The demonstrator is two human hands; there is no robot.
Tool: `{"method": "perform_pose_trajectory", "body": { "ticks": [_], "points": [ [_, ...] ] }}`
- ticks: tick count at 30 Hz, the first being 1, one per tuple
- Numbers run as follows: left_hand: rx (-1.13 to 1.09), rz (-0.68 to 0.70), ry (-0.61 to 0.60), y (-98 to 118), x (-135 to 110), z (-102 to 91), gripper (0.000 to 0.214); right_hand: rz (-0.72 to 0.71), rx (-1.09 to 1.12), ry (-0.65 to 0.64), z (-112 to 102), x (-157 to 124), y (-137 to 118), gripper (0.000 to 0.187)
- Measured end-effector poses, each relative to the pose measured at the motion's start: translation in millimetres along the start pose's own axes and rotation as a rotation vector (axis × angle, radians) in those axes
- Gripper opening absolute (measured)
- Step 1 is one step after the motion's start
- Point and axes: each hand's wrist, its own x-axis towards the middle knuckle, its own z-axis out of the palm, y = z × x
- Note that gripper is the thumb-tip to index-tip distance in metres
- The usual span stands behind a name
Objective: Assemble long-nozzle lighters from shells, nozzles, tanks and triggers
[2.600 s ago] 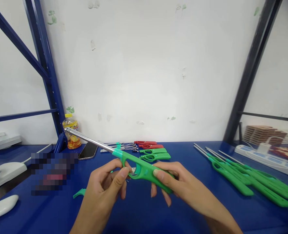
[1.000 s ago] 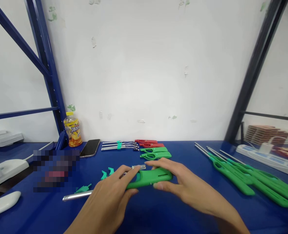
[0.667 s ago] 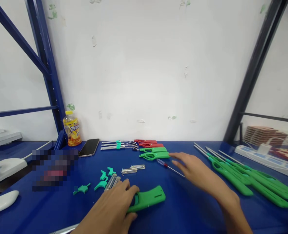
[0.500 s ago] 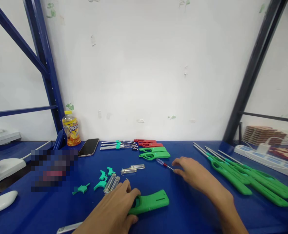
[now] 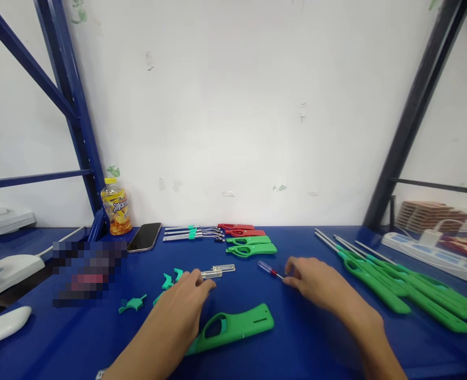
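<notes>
A green long-nosed lighter (image 5: 244, 325) lies in front of me, its front end partly covered by my left forearm. My left hand (image 5: 188, 295) is above and left of it, fingers loosely bent and apart, with nothing visible in them. Under or behind this hand are teal triggers (image 5: 167, 281) and clear fuel tanks (image 5: 223, 268); some are hidden. My right hand (image 5: 306, 277) rests on the table, thumb and fingers closed at the tip of a small screwdriver (image 5: 268, 268) with a clear and red handle.
Red lighter casings (image 5: 241, 233), green casings (image 5: 253, 250) and metal lighter rods (image 5: 189, 237) lie at the back. Several green lighters (image 5: 379, 282) are on the right, near a power strip (image 5: 419, 253). A phone (image 5: 145, 237) and bottle (image 5: 116, 207) stand back left; a loose teal trigger (image 5: 133, 304) lies left.
My left hand has let go of the green lighter and moved up and left, over the clear tanks. The screwdriver has shifted slightly towards me and right, with my right hand at its tip.
</notes>
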Motion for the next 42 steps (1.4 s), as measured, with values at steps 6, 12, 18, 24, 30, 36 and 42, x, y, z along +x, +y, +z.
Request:
{"method": "perform_pose_trajectory", "body": {
  "ticks": [6, 12, 18, 24, 30, 36, 42],
  "points": [
    [0.11, -0.074, 0.058, 1, 15, 4.2, 0.046, -0.213, 0.106, -0.021, 6, 1, -21, 0.044],
    [0.15, -0.071, 0.097, 2, 20, 12.1, 0.041, -0.285, 0.188, -0.069, 5, 1, -25, 0.014],
    [0.172, -0.052, 0.132, -5, 24, 21.8, 0.04, -0.31, 0.225, -0.062, 3, -1, -23, 0.009],
    [0.113, -0.04, 0.197, 1, 19, 13.1, 0.036, -0.362, 0.307, 0.042, -5, -3, -30, 0.02],
    [-0.104, 0.017, 0.291, 11, 15, 6.6, 0.025, -0.456, 0.594, 0.297, -18, -13, -50, 0.044],
    [-0.387, 0.136, 0.431, 8, 16, 11.9, 0.029, -0.497, 0.906, 0.481, -22, -25, -71, 0.029],
    [-0.631, 0.162, 0.502, 10, 14, 5.8, 0.036, -0.534, 1.161, 0.602, -14, -26, -85, 0.026]
  ]
}}
